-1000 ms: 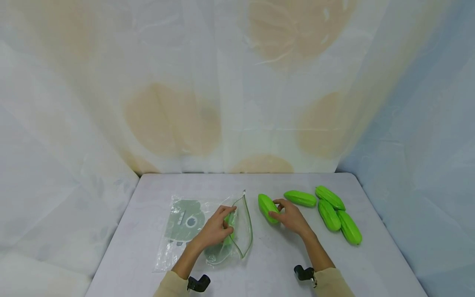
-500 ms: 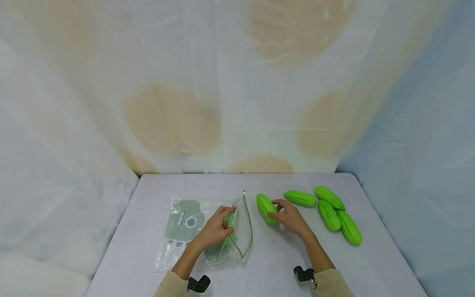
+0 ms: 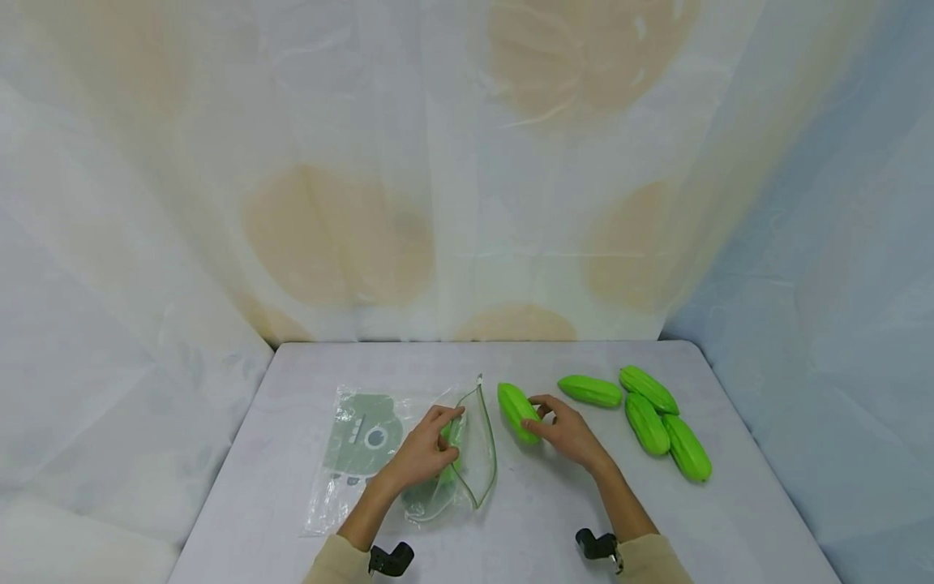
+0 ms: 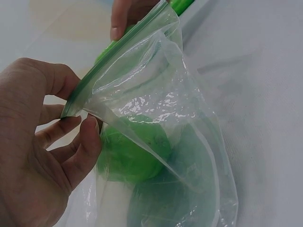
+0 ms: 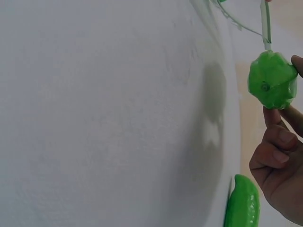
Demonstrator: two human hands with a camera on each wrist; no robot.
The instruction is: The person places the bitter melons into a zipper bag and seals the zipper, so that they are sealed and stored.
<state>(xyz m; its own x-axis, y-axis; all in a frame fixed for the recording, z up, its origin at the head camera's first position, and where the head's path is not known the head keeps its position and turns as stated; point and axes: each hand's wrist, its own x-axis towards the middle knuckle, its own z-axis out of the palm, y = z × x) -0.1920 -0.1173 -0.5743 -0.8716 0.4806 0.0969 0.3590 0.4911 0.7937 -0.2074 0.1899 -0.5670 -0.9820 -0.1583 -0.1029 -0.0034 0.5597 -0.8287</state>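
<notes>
My left hand pinches the green zip edge of a clear zip bag with a grey-green print, spreading its mouth toward the right. Inside the bag, a bright green toy cucumber shows through the plastic in the left wrist view. Fingers and thumb of my right hand grip another toy cucumber, held tilted just right of the bag's mouth and apart from it. In the right wrist view this cucumber appears end-on, and its shadow falls on the table below.
To the right, one loose toy cucumber lies alone behind my right hand. Beside it, three more form a touching cluster, with the middle cucumber between the others. The white table is bordered by hanging sheets at the back and both sides.
My right hand has moved slightly left with the toy cucumber, bringing it nearer the bag's mouth. The left hand and the bag have stayed in place.
</notes>
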